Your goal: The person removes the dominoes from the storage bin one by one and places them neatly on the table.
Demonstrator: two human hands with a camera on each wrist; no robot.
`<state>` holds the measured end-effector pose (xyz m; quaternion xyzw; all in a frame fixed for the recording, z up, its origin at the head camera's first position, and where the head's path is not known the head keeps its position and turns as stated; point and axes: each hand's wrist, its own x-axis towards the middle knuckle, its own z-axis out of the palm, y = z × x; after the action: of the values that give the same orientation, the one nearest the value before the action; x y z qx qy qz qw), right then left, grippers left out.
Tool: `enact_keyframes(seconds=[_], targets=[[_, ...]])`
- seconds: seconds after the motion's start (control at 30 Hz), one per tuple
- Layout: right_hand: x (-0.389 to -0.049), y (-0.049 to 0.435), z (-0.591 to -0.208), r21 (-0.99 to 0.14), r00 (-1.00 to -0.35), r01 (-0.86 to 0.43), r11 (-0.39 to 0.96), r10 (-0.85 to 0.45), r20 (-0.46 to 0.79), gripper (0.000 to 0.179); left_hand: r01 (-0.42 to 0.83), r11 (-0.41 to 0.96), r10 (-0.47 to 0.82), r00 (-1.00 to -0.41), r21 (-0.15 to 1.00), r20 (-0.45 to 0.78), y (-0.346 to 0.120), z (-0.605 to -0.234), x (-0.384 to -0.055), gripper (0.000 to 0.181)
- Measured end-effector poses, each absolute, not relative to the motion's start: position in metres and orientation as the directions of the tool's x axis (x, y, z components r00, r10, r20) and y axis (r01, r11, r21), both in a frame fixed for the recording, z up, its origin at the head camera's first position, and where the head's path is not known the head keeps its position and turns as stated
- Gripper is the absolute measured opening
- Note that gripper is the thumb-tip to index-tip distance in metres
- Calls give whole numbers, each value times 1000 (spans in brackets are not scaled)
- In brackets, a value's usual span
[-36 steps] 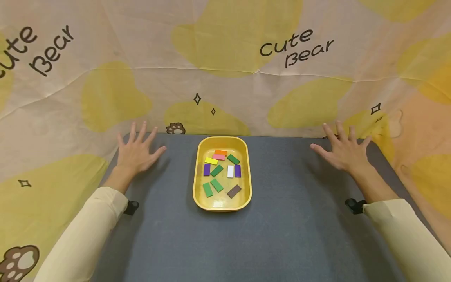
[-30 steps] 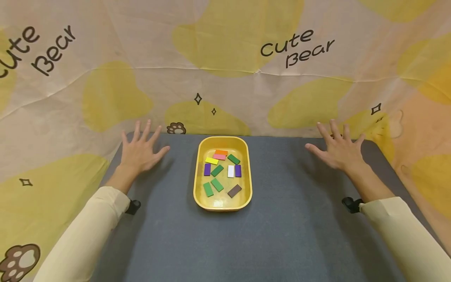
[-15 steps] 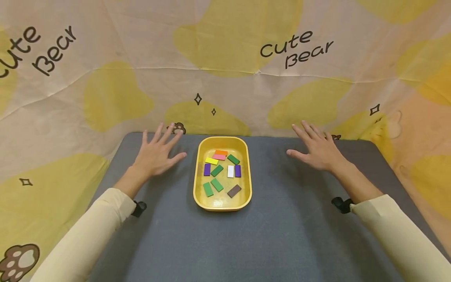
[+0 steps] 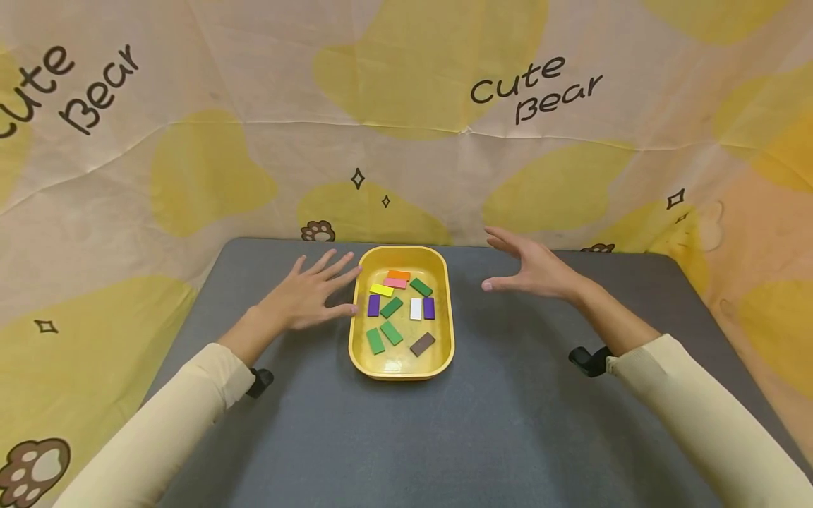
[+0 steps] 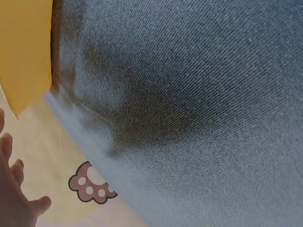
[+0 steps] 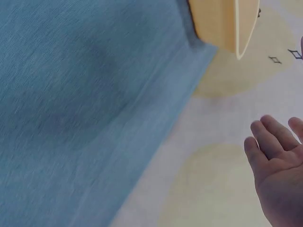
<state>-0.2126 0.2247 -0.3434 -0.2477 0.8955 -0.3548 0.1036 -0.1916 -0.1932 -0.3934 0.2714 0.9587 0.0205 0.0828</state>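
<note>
In the head view a yellow plastic tray (image 4: 401,370) stands on the table, holding several small flat coloured blocks. Among them are an orange one (image 4: 399,275), a white one (image 4: 416,309), a brown one (image 4: 422,344) and a yellow one (image 4: 382,290). My left hand (image 4: 311,296), fingers spread, is at the tray's left rim; thumb and index tip overlap it, and I cannot tell if they touch. To the right of the tray, apart from it, my right hand (image 4: 540,269) holds nothing, its thumb away from the fingers. Both wrist views show the tray's outer wall (image 5: 26,52).
The dark grey-blue table (image 4: 406,444) reaches back to a patterned cloth backdrop (image 4: 438,169), which also hangs at both sides. A black wrist strap piece (image 4: 260,382) shows at the left cuff, another black piece (image 4: 589,361) at the right.
Both hands have moved inward toward the tray, the left hand rightward up to its rim, the right hand leftward while turning its palm inward. The tray and blocks have stayed put.
</note>
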Motion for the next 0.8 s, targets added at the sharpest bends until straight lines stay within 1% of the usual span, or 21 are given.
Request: enact_keyframes(seconds=[0.17,0.33,0.5,0.8], targets=[[-216,211,-342,-767,-833,-336,547,-553,-29,92,542,833,553,-818,112,-157,-192,-396,-190,80],[-220,196,-341,-809,-814,-293,510,-576,-69,88,551,823,567,-809,137,-151,-192,-396,-189,78],[-223,181,-337,-819,-793,-233,524,-590,-152,87,554,820,572,-804,143,-162,-192,-397,-190,80],[-229,157,-336,-824,-759,-157,545,-600,-252,81,542,823,566,-804,167,-181,-191,-398,-190,80]])
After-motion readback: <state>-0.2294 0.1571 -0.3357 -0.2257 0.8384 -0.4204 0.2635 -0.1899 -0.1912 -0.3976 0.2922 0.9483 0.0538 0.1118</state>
